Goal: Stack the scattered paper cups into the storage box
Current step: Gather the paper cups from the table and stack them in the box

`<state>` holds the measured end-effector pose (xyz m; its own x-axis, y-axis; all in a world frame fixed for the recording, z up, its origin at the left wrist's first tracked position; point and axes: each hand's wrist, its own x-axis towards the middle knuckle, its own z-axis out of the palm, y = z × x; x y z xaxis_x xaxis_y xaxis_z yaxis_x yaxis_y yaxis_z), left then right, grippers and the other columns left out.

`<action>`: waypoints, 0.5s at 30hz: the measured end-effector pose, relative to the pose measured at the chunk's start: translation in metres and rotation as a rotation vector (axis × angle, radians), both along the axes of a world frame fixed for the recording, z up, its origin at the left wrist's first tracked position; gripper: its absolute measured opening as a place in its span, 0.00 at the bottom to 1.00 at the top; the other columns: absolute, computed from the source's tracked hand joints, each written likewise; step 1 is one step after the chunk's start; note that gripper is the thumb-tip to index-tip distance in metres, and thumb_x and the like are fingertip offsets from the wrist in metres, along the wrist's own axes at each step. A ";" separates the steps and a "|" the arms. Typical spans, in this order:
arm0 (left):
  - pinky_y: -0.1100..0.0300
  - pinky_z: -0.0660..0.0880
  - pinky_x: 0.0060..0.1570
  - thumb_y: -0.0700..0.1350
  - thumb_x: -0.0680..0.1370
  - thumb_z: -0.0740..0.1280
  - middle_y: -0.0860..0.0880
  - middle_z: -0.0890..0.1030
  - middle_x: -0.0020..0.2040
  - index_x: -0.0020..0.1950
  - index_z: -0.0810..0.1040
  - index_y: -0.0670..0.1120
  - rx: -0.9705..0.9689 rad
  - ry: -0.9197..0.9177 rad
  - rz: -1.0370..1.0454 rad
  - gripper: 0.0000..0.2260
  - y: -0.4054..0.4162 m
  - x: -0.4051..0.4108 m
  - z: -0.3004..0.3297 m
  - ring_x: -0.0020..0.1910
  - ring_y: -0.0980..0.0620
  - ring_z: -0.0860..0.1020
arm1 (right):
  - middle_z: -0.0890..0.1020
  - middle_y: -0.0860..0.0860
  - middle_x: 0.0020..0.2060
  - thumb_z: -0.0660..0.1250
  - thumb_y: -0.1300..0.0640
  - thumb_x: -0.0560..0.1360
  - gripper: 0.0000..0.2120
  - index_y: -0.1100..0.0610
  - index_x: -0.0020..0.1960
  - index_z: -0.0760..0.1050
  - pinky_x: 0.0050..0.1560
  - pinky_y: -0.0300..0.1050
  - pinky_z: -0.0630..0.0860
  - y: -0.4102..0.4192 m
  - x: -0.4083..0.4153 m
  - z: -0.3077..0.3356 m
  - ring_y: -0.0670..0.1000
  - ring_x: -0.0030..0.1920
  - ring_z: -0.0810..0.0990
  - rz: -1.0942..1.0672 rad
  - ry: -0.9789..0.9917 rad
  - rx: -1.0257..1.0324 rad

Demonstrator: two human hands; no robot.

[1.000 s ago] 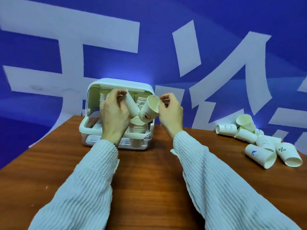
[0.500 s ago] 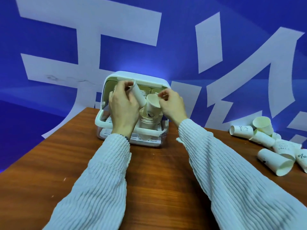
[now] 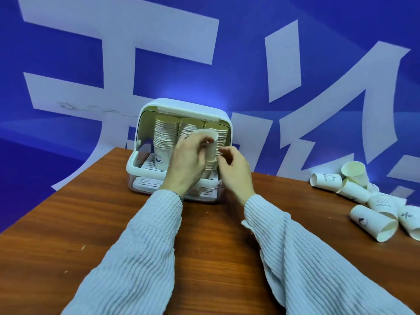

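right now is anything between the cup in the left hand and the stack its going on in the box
Nothing visible. The left hand holds the cup directly on top of the front stack in the storage box, whose front is open. The right hand is beside it, not blocking.

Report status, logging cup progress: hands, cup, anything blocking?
Left hand grips cup on front stack. Right hand empty, fingers loosely curled. Loose cups remain right. Nothing blocking.

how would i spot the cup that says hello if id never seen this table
Look to the wooden table's far right edge, where loose paper cups lie in a heap. The HELLO cup sits mid-heap, base toward you; it alone carries that word under a round outline.
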<state>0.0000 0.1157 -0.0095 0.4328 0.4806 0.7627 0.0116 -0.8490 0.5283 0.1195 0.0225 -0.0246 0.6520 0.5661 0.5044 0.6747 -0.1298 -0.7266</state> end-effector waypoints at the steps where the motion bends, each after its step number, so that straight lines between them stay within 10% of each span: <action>1: 0.53 0.73 0.62 0.33 0.76 0.63 0.53 0.84 0.57 0.58 0.82 0.50 0.007 0.106 -0.001 0.17 0.000 0.004 -0.005 0.57 0.48 0.78 | 0.83 0.43 0.54 0.65 0.53 0.82 0.12 0.49 0.64 0.78 0.55 0.42 0.78 -0.005 0.001 -0.002 0.42 0.54 0.80 0.004 0.000 0.009; 9: 0.39 0.50 0.77 0.57 0.79 0.61 0.53 0.83 0.53 0.53 0.85 0.53 0.011 0.367 0.165 0.15 -0.012 0.007 -0.007 0.59 0.51 0.78 | 0.81 0.42 0.52 0.65 0.53 0.82 0.11 0.49 0.64 0.77 0.51 0.36 0.76 -0.058 0.017 0.001 0.42 0.52 0.79 -0.072 0.003 0.009; 15: 0.47 0.71 0.64 0.55 0.77 0.63 0.49 0.81 0.53 0.55 0.84 0.48 0.101 0.230 0.056 0.16 -0.080 0.035 -0.014 0.57 0.46 0.76 | 0.82 0.43 0.52 0.66 0.55 0.82 0.11 0.51 0.63 0.78 0.51 0.35 0.74 -0.117 0.039 0.003 0.41 0.52 0.80 -0.152 0.004 0.015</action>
<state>0.0351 0.0355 -0.0234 0.5751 0.4354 0.6926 0.1703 -0.8918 0.4193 0.1586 -0.0945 -0.0218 0.7319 0.4527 0.5093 0.6451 -0.2195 -0.7319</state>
